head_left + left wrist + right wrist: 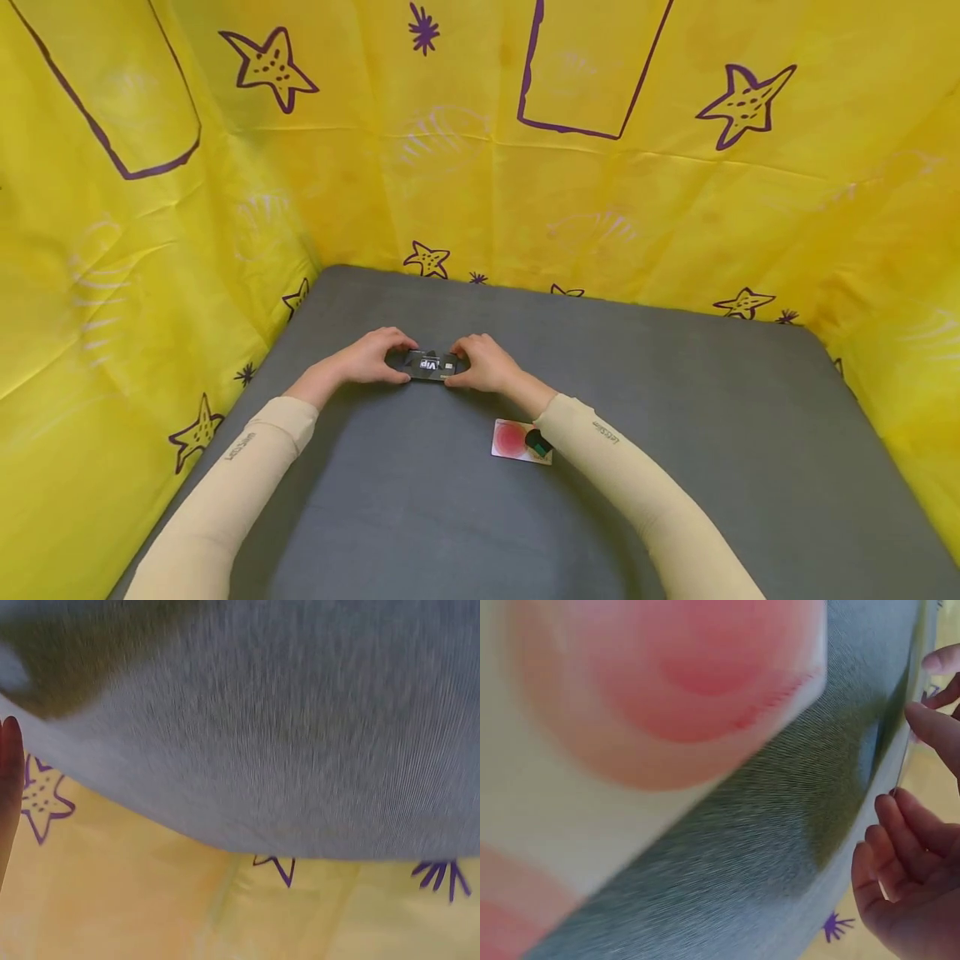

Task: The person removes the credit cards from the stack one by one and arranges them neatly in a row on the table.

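Observation:
Both hands hold a dark card marked "Vip" (431, 365) by its two short ends, close over the grey surface, in the head view. My left hand (371, 357) pinches the left end between thumb and fingers. At the opposite end, my right hand (486, 364) grips with thumb and fingers likewise. The lettering appears turned from my side. Fingers of both hands show at the right edge of the right wrist view, with the card nearly edge-on between them. Only a sliver of finger (10, 772) enters the left wrist view.
Below the right forearm lies a whitish card with a pink circle (511, 439). A small black and green thing (537, 443) overlaps that card, partly hidden by the sleeve (600, 442). Yellow cloth walls (480, 192) with starfish drawings surround the grey surface (405, 508).

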`<act>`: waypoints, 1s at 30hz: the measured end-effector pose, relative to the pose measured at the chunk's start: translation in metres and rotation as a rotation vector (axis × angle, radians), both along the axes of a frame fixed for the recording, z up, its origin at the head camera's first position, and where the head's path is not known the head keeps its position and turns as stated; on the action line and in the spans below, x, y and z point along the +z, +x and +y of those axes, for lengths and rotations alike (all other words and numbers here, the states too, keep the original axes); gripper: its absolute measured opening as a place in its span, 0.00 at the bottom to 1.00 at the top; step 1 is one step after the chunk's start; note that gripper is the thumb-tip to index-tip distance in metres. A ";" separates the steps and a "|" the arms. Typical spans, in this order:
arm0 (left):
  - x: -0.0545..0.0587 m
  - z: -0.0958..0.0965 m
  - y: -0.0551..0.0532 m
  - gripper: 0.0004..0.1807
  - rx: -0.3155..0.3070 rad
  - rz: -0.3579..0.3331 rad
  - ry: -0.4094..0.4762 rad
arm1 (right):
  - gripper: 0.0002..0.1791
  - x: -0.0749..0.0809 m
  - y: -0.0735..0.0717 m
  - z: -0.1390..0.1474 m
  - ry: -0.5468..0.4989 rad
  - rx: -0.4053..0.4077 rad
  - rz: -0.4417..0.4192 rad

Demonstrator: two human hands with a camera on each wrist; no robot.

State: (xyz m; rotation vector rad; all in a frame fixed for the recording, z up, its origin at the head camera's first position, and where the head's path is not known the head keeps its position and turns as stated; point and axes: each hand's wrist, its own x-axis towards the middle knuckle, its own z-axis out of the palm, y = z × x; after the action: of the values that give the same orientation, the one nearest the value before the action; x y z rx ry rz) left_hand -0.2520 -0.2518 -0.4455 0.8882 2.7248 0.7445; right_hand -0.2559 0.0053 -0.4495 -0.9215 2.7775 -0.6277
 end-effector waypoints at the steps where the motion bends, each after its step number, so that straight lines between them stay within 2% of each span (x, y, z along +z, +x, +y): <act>1: 0.000 -0.001 -0.004 0.28 -0.004 0.001 -0.010 | 0.27 0.000 -0.003 -0.003 -0.002 -0.005 0.004; 10: 0.005 -0.013 -0.028 0.27 -0.025 0.010 -0.098 | 0.28 0.000 -0.019 -0.026 -0.020 -0.054 -0.003; 20: 0.011 -0.021 -0.048 0.27 -0.018 0.006 -0.229 | 0.29 -0.006 -0.029 -0.044 -0.012 -0.125 -0.013; 30: 0.019 -0.029 -0.062 0.27 -0.001 -0.012 -0.298 | 0.30 -0.012 -0.040 -0.063 -0.032 -0.188 -0.031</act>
State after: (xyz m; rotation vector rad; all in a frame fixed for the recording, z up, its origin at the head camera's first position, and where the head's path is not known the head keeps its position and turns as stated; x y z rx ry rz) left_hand -0.3140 -0.2806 -0.4264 0.8127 2.7251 0.3270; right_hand -0.2960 -0.0578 -0.4614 -0.6549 2.8552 -0.7092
